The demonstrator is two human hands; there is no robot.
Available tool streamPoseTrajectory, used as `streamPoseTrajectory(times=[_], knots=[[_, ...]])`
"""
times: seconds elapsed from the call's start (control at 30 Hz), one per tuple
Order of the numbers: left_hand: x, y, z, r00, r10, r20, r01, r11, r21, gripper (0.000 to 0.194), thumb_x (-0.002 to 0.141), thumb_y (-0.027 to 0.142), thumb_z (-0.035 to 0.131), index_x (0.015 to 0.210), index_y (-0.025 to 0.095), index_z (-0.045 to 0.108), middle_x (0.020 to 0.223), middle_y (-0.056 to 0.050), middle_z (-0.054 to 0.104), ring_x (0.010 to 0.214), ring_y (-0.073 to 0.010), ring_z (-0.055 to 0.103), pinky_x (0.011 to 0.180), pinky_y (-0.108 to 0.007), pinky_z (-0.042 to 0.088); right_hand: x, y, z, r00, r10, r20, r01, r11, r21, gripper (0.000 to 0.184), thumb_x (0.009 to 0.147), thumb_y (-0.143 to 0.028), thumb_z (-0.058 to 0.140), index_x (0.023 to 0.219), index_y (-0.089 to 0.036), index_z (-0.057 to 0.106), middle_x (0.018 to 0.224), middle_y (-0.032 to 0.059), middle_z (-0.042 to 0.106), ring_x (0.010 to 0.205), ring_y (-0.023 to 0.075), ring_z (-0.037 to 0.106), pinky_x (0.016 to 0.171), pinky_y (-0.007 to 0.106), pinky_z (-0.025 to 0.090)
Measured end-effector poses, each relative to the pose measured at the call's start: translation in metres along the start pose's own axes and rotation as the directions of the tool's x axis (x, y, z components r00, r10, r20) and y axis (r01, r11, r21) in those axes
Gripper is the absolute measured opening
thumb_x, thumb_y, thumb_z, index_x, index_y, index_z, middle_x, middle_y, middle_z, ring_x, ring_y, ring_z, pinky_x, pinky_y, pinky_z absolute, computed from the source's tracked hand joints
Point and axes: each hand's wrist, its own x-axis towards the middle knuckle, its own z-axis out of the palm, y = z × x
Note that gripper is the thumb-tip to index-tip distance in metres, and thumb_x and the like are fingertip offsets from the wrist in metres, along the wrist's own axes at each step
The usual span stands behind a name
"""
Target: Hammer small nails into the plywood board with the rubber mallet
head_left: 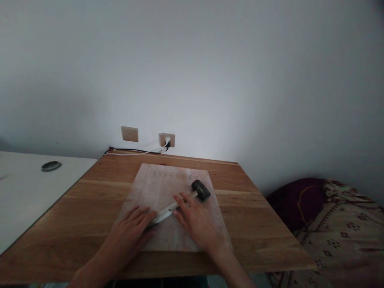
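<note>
A rubber mallet (201,190) with a black head and a whitish, scuffed handle lies slantwise over a pale, worn board (159,182). Its head points to the far right. Around the near end of the handle are the fingers and thumb of my left hand (132,226), hiding part of the grip. My right hand (196,220) is on the handle just below the head, fingers curved over it and thumb on the nearer side. The board rests on a brown wooden table (252,224).
A white table (27,188) with a dark round object (51,166) adjoins on the left. Cables (135,153) run along the back edge to a wall socket (167,140), beside a blank-looking wall plate (130,134). Patterned fabric (339,240) and a purple cushion-like bundle (295,202) are at the right.
</note>
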Motion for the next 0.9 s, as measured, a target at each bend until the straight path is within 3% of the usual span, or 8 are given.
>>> streamPoseTrajectory(times=[0.13,0.33,0.43,0.5,0.6,0.7,0.8,0.9], knots=[[0.006,0.010,0.002,0.998,0.057,0.004,-0.057,0.998,0.014,0.039,0.102,0.026,0.056,0.139,0.028,0.066,0.132,-0.005,0.077,0.126,-0.0260,0.069,0.115,-0.043,0.052,0.016,0.006,0.011,0.994,0.012,0.105,-0.012,1.000,0.005,0.032,0.107,-0.036,0.057,0.130,-0.018,0.071,0.125,0.0156,0.073,0.117,0.0338,0.069,0.098,0.048,0.056],[0.025,0.043,0.004,0.990,0.130,0.052,-0.126,0.989,-0.075,0.040,0.102,0.029,0.061,0.142,0.026,0.062,0.130,-0.008,0.077,0.123,-0.0264,0.070,0.118,-0.047,0.049,-0.002,0.031,0.001,0.995,0.036,0.094,-0.042,0.997,0.064,0.027,0.108,-0.033,0.056,0.125,-0.018,0.071,0.126,0.0133,0.069,0.121,0.0304,0.065,0.108,0.046,0.051],[0.046,0.044,-0.007,0.984,0.151,0.092,-0.133,0.976,-0.171,0.039,0.102,0.037,0.062,0.139,0.027,0.064,0.125,-0.007,0.078,0.120,-0.0274,0.071,0.115,-0.047,0.050,-0.004,0.039,-0.009,0.989,0.042,0.143,-0.049,0.998,0.045,0.031,0.109,-0.036,0.054,0.128,-0.018,0.071,0.128,0.0132,0.070,0.122,0.0292,0.066,0.108,0.043,0.051],[0.069,0.029,-0.020,0.982,0.132,0.137,-0.104,0.976,-0.193,0.036,0.102,0.041,0.060,0.134,0.027,0.067,0.121,-0.008,0.079,0.113,-0.0276,0.073,0.104,-0.043,0.055,0.006,0.043,-0.017,0.988,0.081,0.133,-0.080,0.997,-0.011,0.034,0.109,-0.037,0.053,0.131,-0.017,0.071,0.127,0.0141,0.072,0.119,0.0290,0.068,0.106,0.041,0.051],[0.116,-0.012,-0.041,0.987,-0.026,0.160,0.048,0.990,-0.131,0.040,0.104,0.043,0.054,0.137,0.023,0.067,0.127,-0.012,0.077,0.116,-0.0307,0.072,0.104,-0.045,0.054,0.040,0.055,-0.031,0.979,0.199,0.042,-0.193,0.975,-0.108,0.034,0.111,-0.035,0.048,0.127,-0.018,0.072,0.122,0.0142,0.075,0.112,0.0273,0.071,0.098,0.036,0.051],[0.162,-0.057,-0.050,0.981,-0.075,0.176,0.097,0.988,-0.119,0.037,0.101,0.031,0.055,0.134,0.021,0.069,0.136,-0.013,0.073,0.126,-0.0312,0.068,0.107,-0.043,0.052,0.084,0.072,-0.044,0.924,0.380,-0.038,-0.381,0.911,-0.161,0.033,0.111,-0.033,0.045,0.119,-0.019,0.074,0.119,0.0141,0.077,0.111,0.0267,0.072,0.091,0.032,0.050],[0.192,-0.092,-0.040,0.973,-0.032,0.228,0.066,0.988,-0.143,0.031,0.092,0.020,0.060,0.120,0.020,0.074,0.126,-0.012,0.077,0.117,-0.0281,0.071,0.103,-0.038,0.053,0.119,0.091,-0.048,0.888,0.460,-0.018,-0.457,0.877,-0.145,0.033,0.110,-0.033,0.046,0.124,-0.018,0.072,0.119,0.0146,0.078,0.111,0.0254,0.073,0.092,0.032,0.049],[0.203,-0.112,-0.016,0.957,-0.022,0.289,0.061,0.990,-0.127,0.034,0.086,0.015,0.063,0.117,0.018,0.075,0.121,-0.012,0.078,0.114,-0.0280,0.072,0.101,-0.036,0.053,0.136,0.105,-0.044,0.881,0.472,0.018,-0.466,0.875,-0.127,0.033,0.108,-0.036,0.049,0.126,-0.019,0.071,0.118,0.0135,0.079,0.111,0.0240,0.073,0.091,0.030,0.049]])
